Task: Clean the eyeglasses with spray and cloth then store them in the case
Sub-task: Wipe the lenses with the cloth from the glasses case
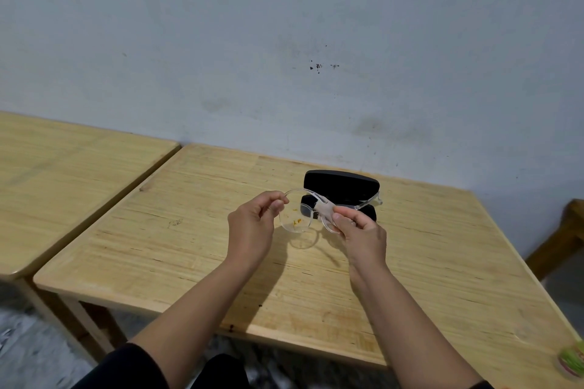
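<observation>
My left hand (252, 224) pinched the glasses (300, 215) by 1 rim above the table (158, 246); my right hand (360, 230) pressed the cloth (325, 207) on a lens. Hard rubbing could twist the frame. The open case (341, 188) waited just behind.

Eyeglasses (298, 215): clear plastic frame and lenses, glossy, see-through; small orange-yellow specks on one lens. Cloth (325, 208): pale, soft, matt fabric, crumpled against the frame; weave too small to make out. Case (341, 186): black, hard shell, smooth, with a dull sheen, possibly leatherette. Table (189, 246): light wood, visible straight grain, smooth satin finish, a few dark scuffs and spots. Second table (63, 174): same pale wood and finish. Wall (284, 41): painted plaster, matt grey-blue, stained and chipped in places. Sleeve (126, 369): black matt cloth.
</observation>
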{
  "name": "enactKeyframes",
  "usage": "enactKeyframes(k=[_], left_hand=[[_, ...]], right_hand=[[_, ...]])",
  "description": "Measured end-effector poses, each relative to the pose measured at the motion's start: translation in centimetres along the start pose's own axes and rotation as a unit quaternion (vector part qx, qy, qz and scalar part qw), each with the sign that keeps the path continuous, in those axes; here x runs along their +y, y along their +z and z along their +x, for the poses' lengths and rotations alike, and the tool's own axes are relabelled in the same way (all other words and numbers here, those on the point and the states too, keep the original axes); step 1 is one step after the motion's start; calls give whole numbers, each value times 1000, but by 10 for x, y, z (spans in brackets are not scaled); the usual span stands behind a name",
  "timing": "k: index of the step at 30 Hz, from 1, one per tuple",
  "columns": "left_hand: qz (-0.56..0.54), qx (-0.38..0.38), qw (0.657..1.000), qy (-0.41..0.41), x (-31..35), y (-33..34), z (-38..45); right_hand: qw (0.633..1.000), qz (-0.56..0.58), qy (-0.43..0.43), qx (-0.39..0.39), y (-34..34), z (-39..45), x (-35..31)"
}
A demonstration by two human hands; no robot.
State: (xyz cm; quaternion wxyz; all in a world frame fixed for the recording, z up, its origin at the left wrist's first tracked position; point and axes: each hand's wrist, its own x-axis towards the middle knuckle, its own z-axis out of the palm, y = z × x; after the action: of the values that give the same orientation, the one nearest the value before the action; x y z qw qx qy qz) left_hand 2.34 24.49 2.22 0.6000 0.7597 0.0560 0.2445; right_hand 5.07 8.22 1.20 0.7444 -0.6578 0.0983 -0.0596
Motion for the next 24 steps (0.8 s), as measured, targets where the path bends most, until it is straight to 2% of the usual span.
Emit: enactKeyframes(k=[4, 13, 20, 24], left_hand=[[1, 3, 1000, 5, 0, 0, 1], [15, 12, 1000, 5, -2, -5, 6], [21, 12, 1000, 8, -1, -12, 10], [24, 14, 1000, 0, -2, -15, 9]], right_hand=[[1000, -19, -16, -13, 2, -1, 1], [983, -105, -39, -148, -5, 1, -6], [948, -180, -38, -258, -14, 6, -18], [944, -183, -26, -273, -15, 8, -21]])
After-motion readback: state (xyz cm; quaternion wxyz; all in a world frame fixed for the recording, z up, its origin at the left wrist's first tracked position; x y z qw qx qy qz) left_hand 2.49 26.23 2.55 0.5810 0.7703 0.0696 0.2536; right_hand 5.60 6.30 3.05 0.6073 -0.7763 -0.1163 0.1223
